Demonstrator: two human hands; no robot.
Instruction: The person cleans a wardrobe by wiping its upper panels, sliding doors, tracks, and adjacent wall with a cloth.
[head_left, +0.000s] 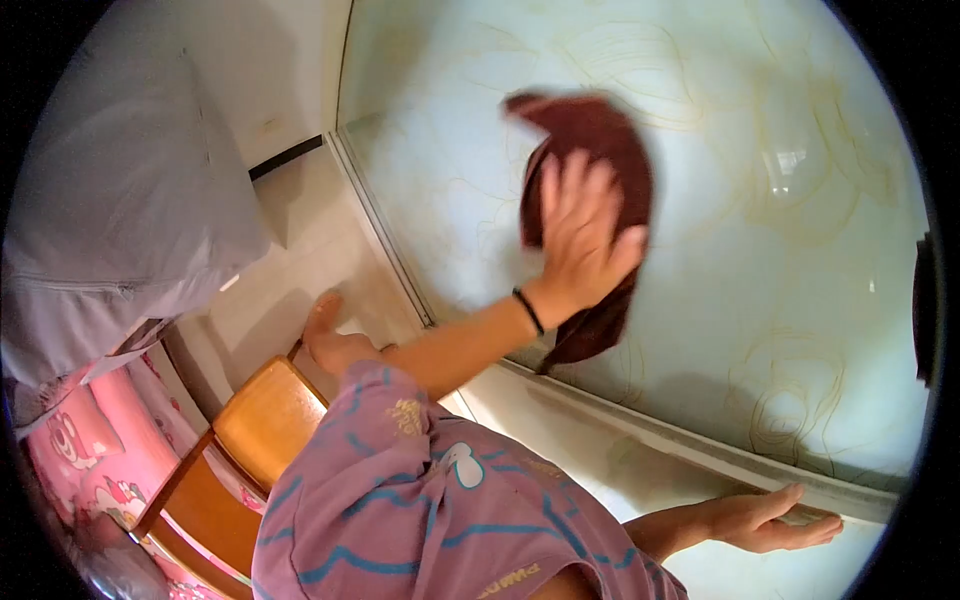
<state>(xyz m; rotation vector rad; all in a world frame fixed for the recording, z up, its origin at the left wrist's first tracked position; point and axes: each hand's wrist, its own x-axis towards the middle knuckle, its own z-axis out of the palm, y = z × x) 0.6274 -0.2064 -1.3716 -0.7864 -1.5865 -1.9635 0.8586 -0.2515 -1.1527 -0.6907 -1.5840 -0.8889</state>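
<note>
A dark brown cloth (pixel 610 130) lies against a pale glass panel (pixel 740 270) patterned with curving yellowish lines. My left hand (pixel 583 225), a black band round its wrist, presses flat on the cloth with its fingers spread. The hand and cloth are slightly blurred. At the lower right, my right hand (pixel 765 522) is beside the panel's lower frame (pixel 680 435), thumb and fingers apart. Whether it touches the frame is unclear.
A wooden chair (pixel 268 420) stands at the lower left, beside pink patterned fabric (pixel 110 440). Large grey fabric (pixel 130 200) fills the upper left. A bare foot (pixel 325 335) shows on the pale floor (pixel 300 250). Purple patterned clothing (pixel 450 510) covers the bottom centre.
</note>
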